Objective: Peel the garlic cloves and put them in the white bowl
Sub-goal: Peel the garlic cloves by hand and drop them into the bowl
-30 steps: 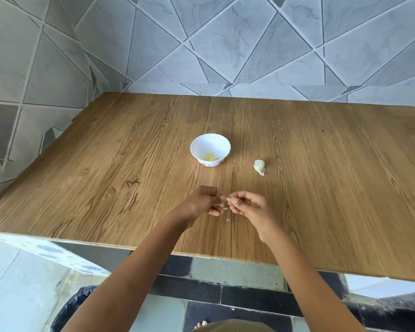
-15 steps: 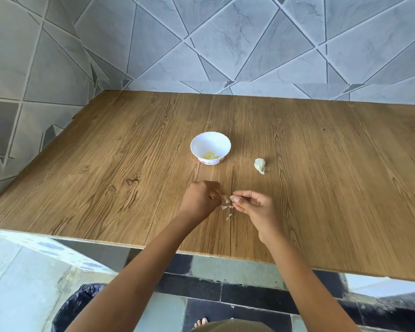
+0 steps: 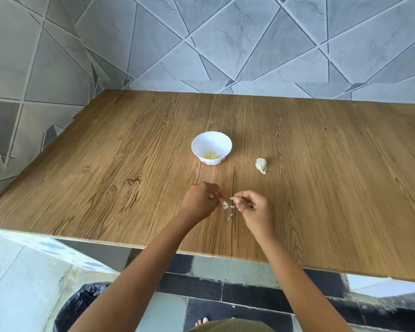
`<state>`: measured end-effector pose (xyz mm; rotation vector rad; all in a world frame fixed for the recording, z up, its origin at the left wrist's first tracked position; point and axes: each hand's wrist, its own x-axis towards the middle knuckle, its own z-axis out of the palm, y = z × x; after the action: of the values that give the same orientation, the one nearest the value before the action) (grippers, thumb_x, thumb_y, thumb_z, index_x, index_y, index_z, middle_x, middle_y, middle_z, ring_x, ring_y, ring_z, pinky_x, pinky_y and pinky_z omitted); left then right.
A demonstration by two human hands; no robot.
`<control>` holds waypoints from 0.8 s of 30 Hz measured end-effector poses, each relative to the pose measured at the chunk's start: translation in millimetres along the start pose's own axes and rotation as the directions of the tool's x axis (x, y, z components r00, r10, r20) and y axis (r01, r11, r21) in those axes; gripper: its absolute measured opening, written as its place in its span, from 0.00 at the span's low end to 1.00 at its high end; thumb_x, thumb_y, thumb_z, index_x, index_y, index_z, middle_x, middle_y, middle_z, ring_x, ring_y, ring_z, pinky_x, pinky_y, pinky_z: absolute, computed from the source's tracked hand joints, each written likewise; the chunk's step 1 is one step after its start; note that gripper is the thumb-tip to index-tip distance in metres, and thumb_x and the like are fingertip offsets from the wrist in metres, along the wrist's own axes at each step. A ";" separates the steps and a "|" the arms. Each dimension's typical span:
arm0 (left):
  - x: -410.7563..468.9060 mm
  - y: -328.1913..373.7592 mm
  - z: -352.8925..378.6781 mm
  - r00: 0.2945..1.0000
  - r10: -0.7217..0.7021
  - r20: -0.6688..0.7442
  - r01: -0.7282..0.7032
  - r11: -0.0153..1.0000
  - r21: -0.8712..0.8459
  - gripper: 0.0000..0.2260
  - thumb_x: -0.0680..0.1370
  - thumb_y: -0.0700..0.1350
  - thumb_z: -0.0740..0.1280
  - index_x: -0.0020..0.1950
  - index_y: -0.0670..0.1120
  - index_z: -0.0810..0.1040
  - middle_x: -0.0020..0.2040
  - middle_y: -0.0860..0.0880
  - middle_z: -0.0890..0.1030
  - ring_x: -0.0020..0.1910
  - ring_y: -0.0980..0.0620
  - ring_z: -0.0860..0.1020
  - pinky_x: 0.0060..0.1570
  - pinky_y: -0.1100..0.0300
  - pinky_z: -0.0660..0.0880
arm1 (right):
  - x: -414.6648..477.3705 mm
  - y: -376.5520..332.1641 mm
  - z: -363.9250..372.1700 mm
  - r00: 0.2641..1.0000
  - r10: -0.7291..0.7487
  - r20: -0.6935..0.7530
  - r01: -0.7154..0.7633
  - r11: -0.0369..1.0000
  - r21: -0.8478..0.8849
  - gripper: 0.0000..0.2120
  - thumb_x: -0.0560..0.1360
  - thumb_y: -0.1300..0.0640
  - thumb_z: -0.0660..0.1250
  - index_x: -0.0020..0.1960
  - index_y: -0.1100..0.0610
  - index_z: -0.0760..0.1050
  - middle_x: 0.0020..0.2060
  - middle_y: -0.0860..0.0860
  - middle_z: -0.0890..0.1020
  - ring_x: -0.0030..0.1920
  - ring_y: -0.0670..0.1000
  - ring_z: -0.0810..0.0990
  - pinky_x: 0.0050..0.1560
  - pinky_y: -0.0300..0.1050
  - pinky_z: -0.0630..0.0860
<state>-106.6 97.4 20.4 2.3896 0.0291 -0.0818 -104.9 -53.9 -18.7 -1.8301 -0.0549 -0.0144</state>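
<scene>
The clove being peeled is hidden, by my judgement inside the left hand [image 3: 203,201], whose fingers curl tight. The right hand [image 3: 254,207] pinches a shred of papery skin [image 3: 226,205] hanging between the two sets of fingertips. Beyond the fingers, the white bowl [image 3: 209,142] already holds a few peeled cloves [image 3: 211,155]. One unpeeled garlic piece [image 3: 261,165] lies on the worktop [image 3: 130,164] beyond the right fingers, so this clove and that piece look like all that is left.

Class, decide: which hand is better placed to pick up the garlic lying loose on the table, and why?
Right, probably. The loose garlic lies right of the white bowl, ahead of the right hand, which must first drop the pale bit it pinches; the left hand would have to reach across.
</scene>
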 end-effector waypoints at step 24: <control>-5.7 10.3 -13.6 0.909 -0.128 0.396 0.405 0.488 -0.773 0.04 0.78 0.36 0.65 0.47 0.38 0.79 0.36 0.47 0.84 0.35 0.56 0.82 0.34 0.68 0.78 | -5.0 -24.8 -10.5 0.961 0.150 0.232 -0.222 0.919 0.327 0.05 0.77 0.64 0.64 0.44 0.60 0.78 0.33 0.49 0.80 0.34 0.43 0.78 0.40 0.35 0.77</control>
<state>-111.1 99.2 37.7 1.3265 0.2567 -0.4647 -110.8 -57.8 7.7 -1.4665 -0.0235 0.3008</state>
